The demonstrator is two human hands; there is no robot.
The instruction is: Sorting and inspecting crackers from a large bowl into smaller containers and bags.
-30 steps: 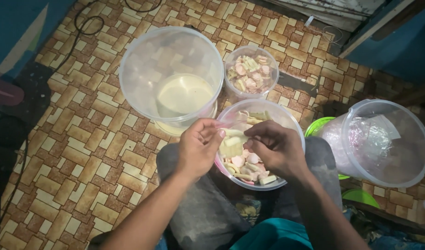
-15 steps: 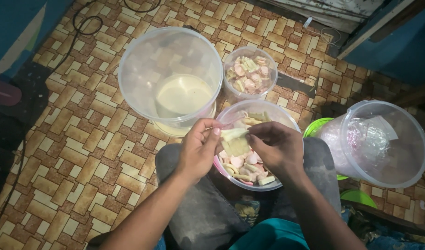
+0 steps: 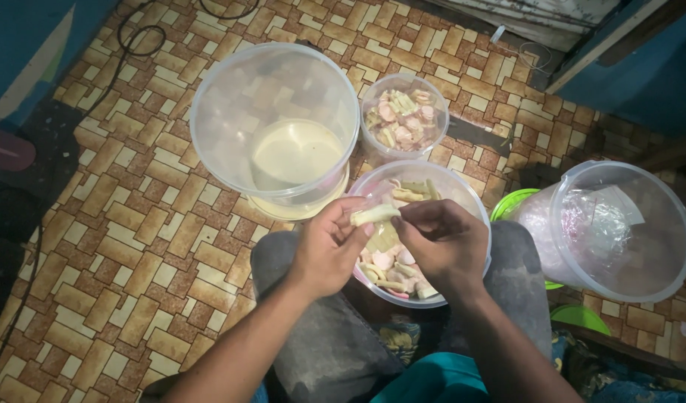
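At the lower centre of the frame, the left hand [image 3: 329, 250] and the right hand [image 3: 441, 246] are meeting over a clear round tub [image 3: 462, 195] that is resting between the person's knees. Both hands are pinching a pale yellowish strip [image 3: 374, 215] between thumb and fingertips, holding it just above the tub's rim. The tub is holding a heap of pale pink and cream pieces [image 3: 391, 265], though the hands are covering much of it.

Further up, left of centre, a large clear bucket [image 3: 276, 123] is standing on the patterned floor [image 3: 111, 246], showing only a pale yellowish bottom. Just right of it, a small clear tub [image 3: 404, 116] is holding more pink and cream pieces. At the right edge, another clear bucket [image 3: 619, 231] is lying tilted, with crumpled clear plastic [image 3: 582, 224] inside; its contents are hard to make out. A green lid [image 3: 516, 203] is peeking out behind it, mostly hidden.
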